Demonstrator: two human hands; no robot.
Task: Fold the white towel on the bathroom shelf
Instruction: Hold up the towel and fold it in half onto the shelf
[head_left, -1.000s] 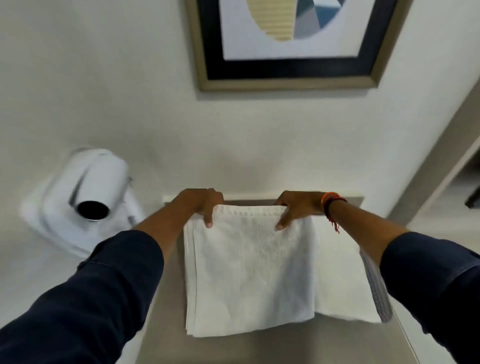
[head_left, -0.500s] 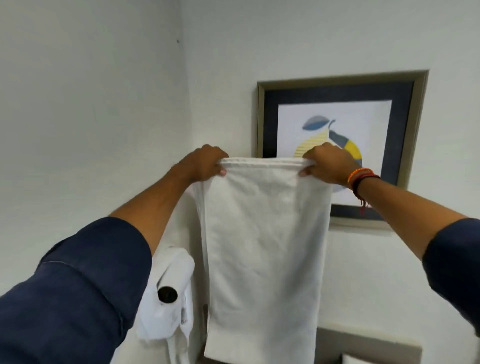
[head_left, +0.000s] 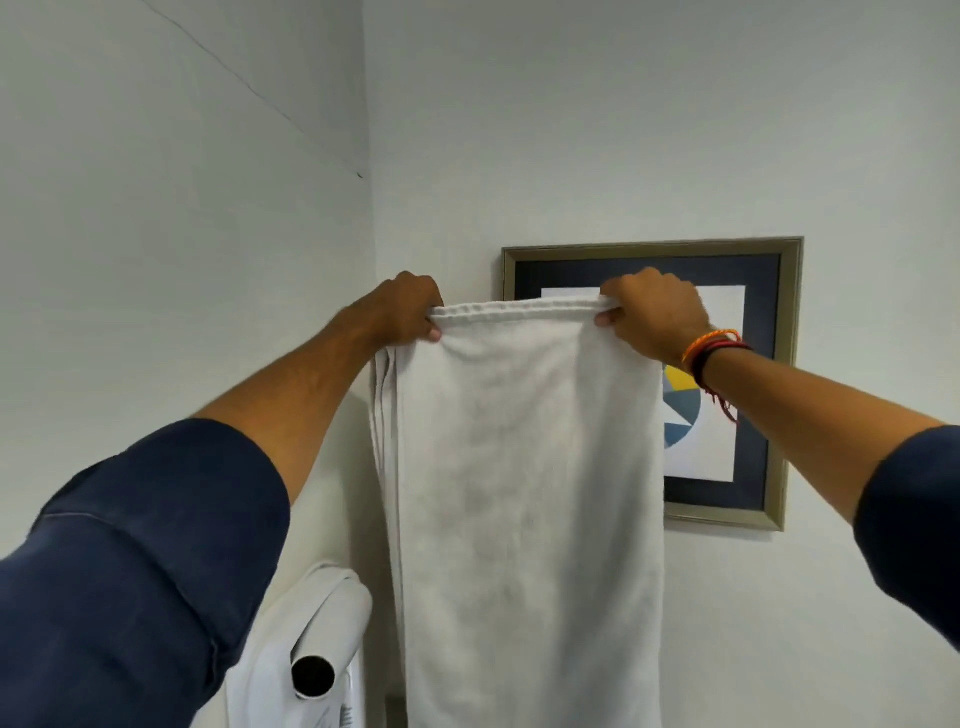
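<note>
Head camera, left to right: a white wall-mounted dryer (head_left: 317, 644) sits low, then the left hand (head_left: 408, 314) and right hand (head_left: 652, 317) each pinch a top corner of the white towel (head_left: 524, 493). It hangs lengthwise in the air, raised before a framed picture (head_left: 748, 374).

- Left arm: a dark navy sleeve (head_left: 135, 561), pushed up to around the elbow, with a stitched seam across the cuff fold and soft creases in the fabric; forearm and left hand (head_left: 405, 312) bare.
- Right arm: a matching navy sleeve (head_left: 914, 519), forearm bare below it.
- Right wrist: a cluster of thread bracelets (head_left: 711, 353) in orange, red and black, loose red ends trailing; right hand (head_left: 654, 317) without rings in view.
</note>
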